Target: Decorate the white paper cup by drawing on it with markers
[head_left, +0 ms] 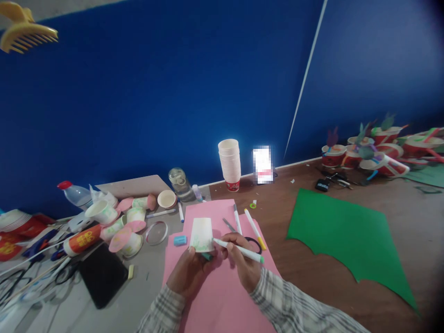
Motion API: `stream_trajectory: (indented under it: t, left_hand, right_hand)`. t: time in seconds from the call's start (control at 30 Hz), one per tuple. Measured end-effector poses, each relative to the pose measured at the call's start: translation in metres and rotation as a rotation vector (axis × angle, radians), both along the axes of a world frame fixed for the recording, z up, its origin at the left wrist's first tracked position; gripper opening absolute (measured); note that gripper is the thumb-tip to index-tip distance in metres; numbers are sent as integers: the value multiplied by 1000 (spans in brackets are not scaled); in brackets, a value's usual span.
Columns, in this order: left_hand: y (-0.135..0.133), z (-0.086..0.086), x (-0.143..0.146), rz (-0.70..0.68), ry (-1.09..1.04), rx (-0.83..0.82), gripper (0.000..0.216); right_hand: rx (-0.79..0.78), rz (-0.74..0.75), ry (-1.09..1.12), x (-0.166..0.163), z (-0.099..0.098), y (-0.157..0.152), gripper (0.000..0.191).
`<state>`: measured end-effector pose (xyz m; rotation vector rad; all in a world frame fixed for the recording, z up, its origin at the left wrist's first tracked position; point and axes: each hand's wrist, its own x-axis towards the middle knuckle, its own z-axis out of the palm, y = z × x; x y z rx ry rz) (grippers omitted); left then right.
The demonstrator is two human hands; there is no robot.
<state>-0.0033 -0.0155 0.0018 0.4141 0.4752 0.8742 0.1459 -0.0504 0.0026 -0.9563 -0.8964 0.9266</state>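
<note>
In the head view, the left hand [189,273] is curled around the lower part of a white paper cup [201,231], thumb at its near corner, with green marks low on the cup's side. The right hand [243,263] is closed in a writing grip on a white marker [239,249] with a green end; its tip is at the cup's right edge, though whether it touches is hard to tell. Beneath both hands lies pink paper [215,305]. Just beyond the left hand sits a small blue block [180,240]; just beyond the right, scissors [229,225] and a yellow-ended marker [255,229]. Farther ahead of the hands stands a cup stack [229,162]. Well to the right hand's right lies a green sheet [347,240]; left of the left hand, a black slab [103,275].
</note>
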Motion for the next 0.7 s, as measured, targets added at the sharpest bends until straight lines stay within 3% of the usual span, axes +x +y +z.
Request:
stream_trajectory:
  t: [0.23, 0.7]
  left_hand:
    - [0, 2, 0, -13, 10, 3, 46]
    - [-1, -3, 0, -28, 9, 46, 46]
  right_hand:
    - [40, -38, -112, 1, 3, 1, 19]
    - [46, -27, -78, 0, 9, 2, 19]
